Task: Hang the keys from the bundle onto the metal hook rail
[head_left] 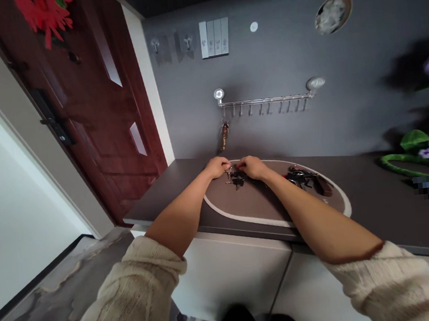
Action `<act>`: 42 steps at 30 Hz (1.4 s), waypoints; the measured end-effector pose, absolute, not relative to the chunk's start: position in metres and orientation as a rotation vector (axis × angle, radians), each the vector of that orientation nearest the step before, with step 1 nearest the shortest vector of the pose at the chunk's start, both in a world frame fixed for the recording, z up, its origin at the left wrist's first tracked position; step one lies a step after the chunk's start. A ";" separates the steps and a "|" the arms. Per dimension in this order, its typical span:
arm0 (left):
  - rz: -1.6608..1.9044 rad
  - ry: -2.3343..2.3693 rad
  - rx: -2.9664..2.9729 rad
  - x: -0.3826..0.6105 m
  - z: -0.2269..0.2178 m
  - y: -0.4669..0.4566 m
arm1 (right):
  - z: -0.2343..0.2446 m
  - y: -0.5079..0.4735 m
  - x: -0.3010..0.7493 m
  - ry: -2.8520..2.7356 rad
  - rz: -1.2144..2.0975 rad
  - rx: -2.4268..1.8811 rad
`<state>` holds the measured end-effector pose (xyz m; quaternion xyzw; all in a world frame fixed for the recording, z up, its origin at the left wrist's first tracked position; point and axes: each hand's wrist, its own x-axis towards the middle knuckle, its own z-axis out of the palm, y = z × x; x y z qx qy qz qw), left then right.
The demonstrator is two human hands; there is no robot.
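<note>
Both my hands meet over an oval brown tray (273,210) with a pale rim on a dark cabinet top. My left hand (217,167) and my right hand (251,167) are closed in a pinch on a bunch of keys (235,177) lying at the tray's far left. A second bunch of dark keys with a brown fob (306,177) lies on the tray to the right of my right wrist. One key fob (224,135) hangs from the leftmost hook of a chrome hook rail (267,101) on the grey wall just above my hands.
A dark red door (89,102) with a black handle stands to the left. Light switches (215,38) and two small hooks sit higher on the wall. A plant with purple flowers (428,151) stands at the right on the cabinet top (375,199).
</note>
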<state>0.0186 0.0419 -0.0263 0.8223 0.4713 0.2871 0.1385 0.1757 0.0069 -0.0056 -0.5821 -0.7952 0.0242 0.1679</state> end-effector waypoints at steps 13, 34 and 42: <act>0.983 1.418 2.144 0.017 -0.018 0.036 | -0.005 0.006 0.176 -2.276 0.075 -1.655; 1.166 1.139 1.437 0.016 0.008 0.020 | 0.003 0.000 0.173 -2.138 0.150 -1.585; 1.221 0.995 1.315 0.019 0.012 0.015 | 0.007 -0.001 0.168 -1.746 0.584 -1.243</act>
